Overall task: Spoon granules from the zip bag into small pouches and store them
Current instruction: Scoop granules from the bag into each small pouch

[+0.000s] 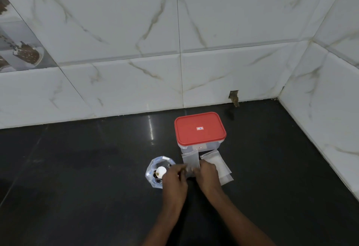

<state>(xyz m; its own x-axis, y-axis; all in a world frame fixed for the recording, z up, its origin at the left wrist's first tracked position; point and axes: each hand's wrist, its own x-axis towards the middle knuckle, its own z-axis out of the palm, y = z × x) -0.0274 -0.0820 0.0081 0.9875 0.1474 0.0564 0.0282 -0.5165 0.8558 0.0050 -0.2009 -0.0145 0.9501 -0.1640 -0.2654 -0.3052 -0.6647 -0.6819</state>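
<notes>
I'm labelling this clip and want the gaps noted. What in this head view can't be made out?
Box contents: head view, the red lid covers them.
Small pouch: head view, lower part behind the left hand and right hand holding it; fill unseen.
Zip bag contents: head view, too small, partly behind the white scoop.
Lid label: head view, too small to read.

Glossy black counter [77, 177] meets white marbled wall tiles [116, 31].

On the surface [77, 177], the zip bag [153, 166] lies left of my pouch [191, 160], the scoop [161, 170] in it; spare pouches [219, 165] lie right, the box [200, 129] behind them.
</notes>
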